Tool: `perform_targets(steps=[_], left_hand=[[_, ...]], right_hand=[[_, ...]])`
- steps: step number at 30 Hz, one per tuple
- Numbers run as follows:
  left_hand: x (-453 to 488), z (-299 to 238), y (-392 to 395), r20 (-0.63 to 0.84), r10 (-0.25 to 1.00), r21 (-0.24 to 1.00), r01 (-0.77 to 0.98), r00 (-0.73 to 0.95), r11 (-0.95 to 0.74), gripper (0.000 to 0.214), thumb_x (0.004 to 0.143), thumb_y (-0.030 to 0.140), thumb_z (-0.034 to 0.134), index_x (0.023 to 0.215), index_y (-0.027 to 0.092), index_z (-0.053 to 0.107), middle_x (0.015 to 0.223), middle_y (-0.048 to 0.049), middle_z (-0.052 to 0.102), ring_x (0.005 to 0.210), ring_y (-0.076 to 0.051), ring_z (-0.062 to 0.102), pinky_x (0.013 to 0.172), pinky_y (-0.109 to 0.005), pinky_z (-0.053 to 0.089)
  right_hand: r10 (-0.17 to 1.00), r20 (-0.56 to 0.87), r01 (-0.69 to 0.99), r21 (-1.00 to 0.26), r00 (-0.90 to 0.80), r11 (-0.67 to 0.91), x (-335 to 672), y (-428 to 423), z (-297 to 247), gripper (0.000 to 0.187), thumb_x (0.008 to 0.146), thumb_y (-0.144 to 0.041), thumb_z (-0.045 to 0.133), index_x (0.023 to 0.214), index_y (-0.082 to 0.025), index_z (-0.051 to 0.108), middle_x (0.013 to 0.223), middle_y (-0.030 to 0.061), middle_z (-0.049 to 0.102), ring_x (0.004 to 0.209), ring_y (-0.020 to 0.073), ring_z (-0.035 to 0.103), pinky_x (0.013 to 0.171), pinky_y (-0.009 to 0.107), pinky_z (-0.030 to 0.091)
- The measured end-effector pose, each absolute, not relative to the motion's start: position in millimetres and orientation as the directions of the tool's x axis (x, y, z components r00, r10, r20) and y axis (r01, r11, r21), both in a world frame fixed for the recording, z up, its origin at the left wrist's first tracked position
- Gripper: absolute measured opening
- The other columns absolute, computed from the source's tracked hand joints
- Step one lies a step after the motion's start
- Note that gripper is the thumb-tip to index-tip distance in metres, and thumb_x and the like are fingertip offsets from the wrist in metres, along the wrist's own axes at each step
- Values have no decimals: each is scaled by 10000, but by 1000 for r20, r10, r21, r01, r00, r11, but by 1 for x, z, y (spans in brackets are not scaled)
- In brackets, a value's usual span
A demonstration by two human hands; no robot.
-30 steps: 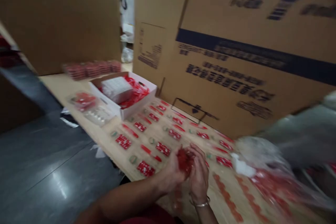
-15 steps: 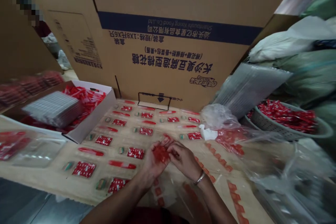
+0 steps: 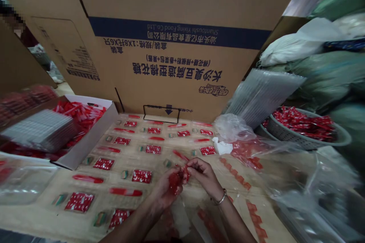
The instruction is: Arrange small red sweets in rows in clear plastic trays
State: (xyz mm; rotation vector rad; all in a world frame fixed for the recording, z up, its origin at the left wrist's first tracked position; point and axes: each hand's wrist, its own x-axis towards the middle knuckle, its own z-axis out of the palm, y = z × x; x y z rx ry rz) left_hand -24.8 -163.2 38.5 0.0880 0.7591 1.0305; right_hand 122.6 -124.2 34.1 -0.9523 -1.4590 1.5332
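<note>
My left hand (image 3: 168,186) is closed, palm up, around small see-through red packets (image 3: 174,183). My right hand (image 3: 204,176) meets its fingertips, thumb and forefinger pinched together; what sits between them is too small and blurred to name. Just beyond and below both hands lies a clear tray with a red stick-shaped piece (image 3: 180,155) and a green-edged packet (image 3: 167,163). Rows of similar clear trays cover the table, holding red patterned sachets (image 3: 142,176), red sticks (image 3: 126,191) and small green-edged packets (image 3: 99,219).
A large carton (image 3: 171,83) stands behind the trays. At left is a white box (image 3: 94,131) with red sticks and stacked trays. On the right are a grey basket (image 3: 299,136) of red sachets, plastic bags (image 3: 236,127) and orange-red strips (image 3: 255,220).
The view has shifted, so the trays and carton sit further left. My right hand has moved from the packets in my left palm to the left fingertips, nearer the tray.
</note>
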Motion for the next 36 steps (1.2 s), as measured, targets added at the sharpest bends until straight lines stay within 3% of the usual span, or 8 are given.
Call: perform_targets(steps=[16, 19, 22, 25, 28, 30, 33, 36], left_hand=[[-27, 40, -166, -491, 856, 590, -662, 161, 463, 236, 580, 242, 772, 689, 113, 607, 564, -7, 620, 412, -59, 518, 320, -124, 233], [-29, 39, -171, -515, 847, 642, -596, 132, 483, 255, 543, 244, 795, 650, 117, 600, 537, 2, 607, 386, -61, 503, 311, -127, 230], [-36, 38, -175, -590, 782, 560, -595, 201, 576, 132, 646, 184, 718, 667, 120, 605, 574, -14, 630, 408, -65, 527, 309, -118, 259], [-45, 33, -172, -663, 693, 372, -679, 283, 633, 112, 763, 100, 535, 691, 124, 617, 635, -49, 670, 480, -86, 589, 367, -122, 379], [-43, 31, -169, -615, 709, 219, -789, 345, 574, 221, 768, 78, 435, 796, 132, 647, 755, -82, 710, 726, -154, 674, 592, -207, 527], [-34, 34, -169, -491, 774, 161, -832, 400, 532, 252, 748, 116, 445, 896, 116, 649, 902, -112, 709, 908, -195, 655, 762, -278, 526], [-20, 43, -166, -346, 817, 138, -836, 461, 531, 356, 711, 185, 476, 1013, 71, 626, 1053, -156, 667, 1053, -245, 591, 871, -337, 472], [-14, 52, -163, -296, 853, 164, -857, 429, 488, 377, 712, 222, 482, 1033, 84, 624, 1072, -139, 659, 1018, -226, 597, 887, -336, 442]], right_hand=[[941, 5, -50, -999, -340, -13, 106, -140, 33, 240, 716, -398, 661, 802, -184, 593, 646, 0, 638, 576, 137, 599, 566, 259, 491], [942, 66, 122, -986, -328, 112, 103, -147, 32, 106, 734, -285, 601, 769, -186, 588, 666, -2, 623, 600, 128, 590, 558, 230, 478], [955, 182, 432, -860, -236, 271, 134, -135, 40, 57, 717, -184, 531, 738, -185, 585, 683, -1, 611, 617, 121, 581, 560, 210, 459], [945, 316, 809, -574, 79, 124, 208, -116, 61, 116, 716, -145, 486, 749, -180, 591, 717, 24, 615, 620, 132, 573, 577, 232, 449], [904, 359, 855, -518, 233, -15, 269, -110, 84, 122, 678, -112, 484, 656, -161, 594, 738, 98, 618, 690, 201, 574, 654, 332, 444], [902, 385, 853, -520, 197, 36, 273, -113, 90, 108, 686, -146, 505, 664, -171, 608, 813, 101, 633, 794, 224, 577, 745, 363, 434], [929, 351, 713, -622, -115, 323, 227, -130, 89, 179, 796, -256, 479, 833, -189, 640, 860, 58, 643, 775, 186, 591, 686, 297, 461], [890, 246, 512, -746, -383, 426, 165, -150, 90, 205, 849, -236, 456, 918, -204, 647, 857, 43, 635, 761, 159, 600, 650, 254, 476]])
